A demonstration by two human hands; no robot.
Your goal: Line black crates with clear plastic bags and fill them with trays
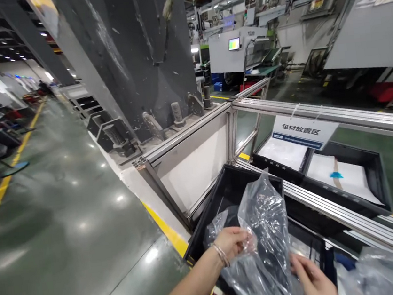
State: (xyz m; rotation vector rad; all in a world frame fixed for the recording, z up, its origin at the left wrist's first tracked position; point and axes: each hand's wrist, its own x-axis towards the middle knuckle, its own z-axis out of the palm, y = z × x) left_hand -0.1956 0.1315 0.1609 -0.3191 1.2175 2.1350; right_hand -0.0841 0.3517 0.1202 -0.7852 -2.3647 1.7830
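A clear plastic bag (266, 215), crumpled and shiny, hangs between my two hands over a black bin. My left hand (232, 244), with bracelets at the wrist, pinches the bag's left side. On the right edge of the bag, my right hand (312, 274) has its fingers closed on the film. Behind and under the bag stands the black plastic bin (227, 182), its inside partly hidden by the film. More clear plastic (384, 273) lies bunched at the lower right.
An aluminium frame (320, 114) with a hanging white sign (303, 131) runs behind the bin. Beyond its lower rail, black trays (376, 169) hold white sheets. A grey steel column (144, 59) with large bolts stands ahead. Green floor (87, 245) stretches left; machines (238, 50) stand at the back.
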